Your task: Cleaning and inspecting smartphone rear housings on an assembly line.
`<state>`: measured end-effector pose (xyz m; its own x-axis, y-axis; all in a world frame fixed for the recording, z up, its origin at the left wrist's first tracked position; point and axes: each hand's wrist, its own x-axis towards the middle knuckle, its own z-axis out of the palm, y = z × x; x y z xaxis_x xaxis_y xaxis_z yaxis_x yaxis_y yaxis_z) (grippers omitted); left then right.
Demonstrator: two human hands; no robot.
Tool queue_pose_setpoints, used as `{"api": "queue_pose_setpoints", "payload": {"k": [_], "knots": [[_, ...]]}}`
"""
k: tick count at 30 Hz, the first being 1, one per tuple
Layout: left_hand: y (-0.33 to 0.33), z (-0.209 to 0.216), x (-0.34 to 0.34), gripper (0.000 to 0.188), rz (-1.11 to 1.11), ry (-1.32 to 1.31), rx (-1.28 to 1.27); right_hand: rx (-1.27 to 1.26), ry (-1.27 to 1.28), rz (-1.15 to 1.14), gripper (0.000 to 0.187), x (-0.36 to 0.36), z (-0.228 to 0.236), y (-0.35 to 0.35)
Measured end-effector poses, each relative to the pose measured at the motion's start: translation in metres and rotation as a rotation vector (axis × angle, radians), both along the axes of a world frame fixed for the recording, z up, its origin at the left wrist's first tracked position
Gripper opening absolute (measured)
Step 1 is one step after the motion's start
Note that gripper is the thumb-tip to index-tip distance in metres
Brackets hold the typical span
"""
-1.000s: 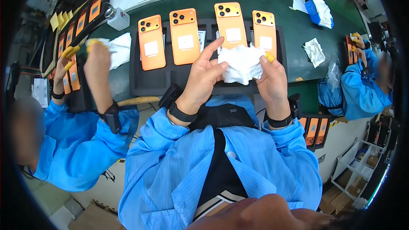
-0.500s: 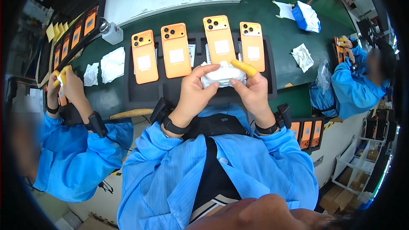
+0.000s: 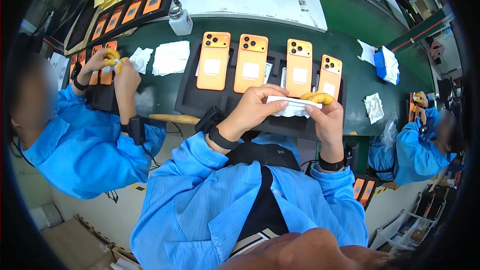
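Observation:
A folded white wiping cloth point(image 3: 294, 107) is stretched between my two hands, just over the front edge of a black tray point(image 3: 200, 101). My left hand point(image 3: 254, 111) pinches its left end between thumb and fingers. At the other end, my right hand point(image 3: 327, 120) grips it, with yellow finger cots on the fingers. Several orange phones stand in a row in the tray, backs up, each with a white square label: one at far left point(image 3: 212, 70), one beside it point(image 3: 250, 66), one behind the cloth point(image 3: 300, 72) and one at right point(image 3: 330, 75), partly covered by my right hand.
White cloths point(image 3: 171, 58) and a pump bottle point(image 3: 180, 21) stand left of the tray. On the right are a crumpled cloth point(image 3: 373, 108) and a blue-and-white wipe pack point(image 3: 386, 66). A co-worker in blue point(image 3: 95, 135) works at left, another point(image 3: 422, 145) at right.
My view has swung, so the table appears shifted right and lower. The cloth is now folded into a narrower strip. The left co-worker's hands have lifted near more orange phones.

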<state>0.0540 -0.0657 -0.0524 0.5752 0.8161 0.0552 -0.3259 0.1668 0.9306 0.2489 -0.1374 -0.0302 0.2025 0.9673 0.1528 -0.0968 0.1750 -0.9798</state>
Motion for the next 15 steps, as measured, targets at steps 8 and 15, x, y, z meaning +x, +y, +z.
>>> {"api": "queue_pose_setpoints", "payload": {"k": [8,15], "knots": [[-0.004,0.017,-0.004,0.015,0.499,0.421,0.405,0.008,0.086,-0.042,0.026,-0.048,-0.018,0.03],[-0.004,0.004,-0.025,0.03,0.347,0.166,0.371,0.058,0.026,0.005,0.028,-0.063,-0.021,0.049]]}}
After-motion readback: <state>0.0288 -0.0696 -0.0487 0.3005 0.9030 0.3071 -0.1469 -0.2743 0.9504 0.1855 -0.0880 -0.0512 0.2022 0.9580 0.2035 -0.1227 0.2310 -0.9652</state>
